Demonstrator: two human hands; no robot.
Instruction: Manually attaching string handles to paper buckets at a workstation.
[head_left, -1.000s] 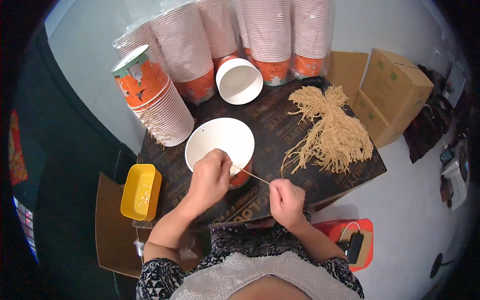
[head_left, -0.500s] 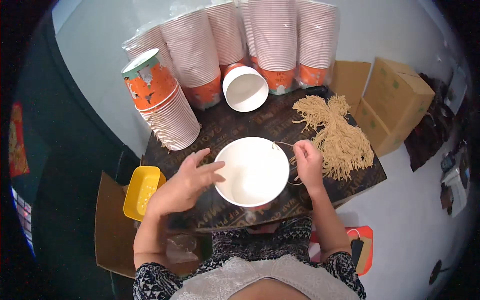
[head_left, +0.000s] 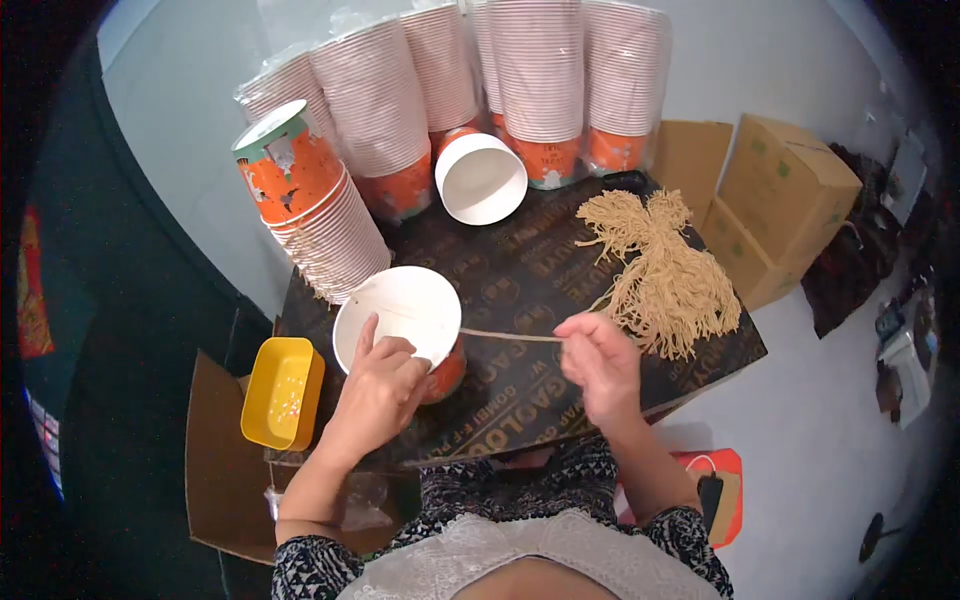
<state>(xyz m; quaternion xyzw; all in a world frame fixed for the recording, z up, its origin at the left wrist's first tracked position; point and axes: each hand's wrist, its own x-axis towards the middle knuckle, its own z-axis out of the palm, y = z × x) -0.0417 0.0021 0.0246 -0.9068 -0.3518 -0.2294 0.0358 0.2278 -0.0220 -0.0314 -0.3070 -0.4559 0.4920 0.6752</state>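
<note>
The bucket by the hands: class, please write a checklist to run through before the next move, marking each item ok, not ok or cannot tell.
1. Cord pinched in the right hand: ok, between thumb and finger.
2. Cord drawn straight between right hand and bucket: ok, no slack loop shows there.
3. Cord fastened at the bucket: cannot tell, too fine to see.
4. Left hand gripping the bucket firmly: cannot tell; it is at the near rim, forefinger extended over the mouth.
5. Right hand free: not ok, it holds the cord.
6. Yellow tray apart from the left hand: ok.
</note>
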